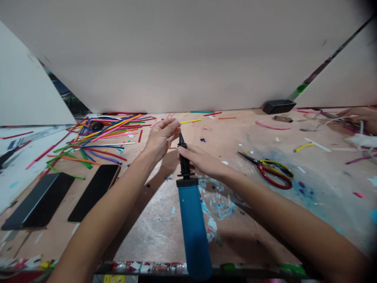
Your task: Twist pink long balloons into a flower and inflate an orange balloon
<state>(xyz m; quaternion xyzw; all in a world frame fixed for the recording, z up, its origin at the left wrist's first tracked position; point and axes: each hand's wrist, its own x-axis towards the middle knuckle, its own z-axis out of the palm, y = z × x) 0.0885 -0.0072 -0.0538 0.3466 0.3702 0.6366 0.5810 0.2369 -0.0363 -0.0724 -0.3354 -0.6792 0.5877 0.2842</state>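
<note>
A blue hand pump (pixel 191 224) with a black tapered nozzle (pixel 182 139) points away from me over the middle of the table. My right hand (pixel 191 154) is closed around the black neck of the pump, just below the nozzle tip. Close by on the left, my left hand (pixel 161 135) pinches an orange balloon (pixel 178 128), of which only small bits show between the fingers. The balloon's end is near the nozzle tip; whether they touch I cannot tell.
Many long, uninflated balloons (pixel 118 127) lie piled at the back left. Two dark phone-like slabs (pixel 94 192) are on the left. Scissors (pixel 273 173) with red and yellow handles lie right, a black box (pixel 279 106) behind. Another person's hand (pixel 361 118) is at far right.
</note>
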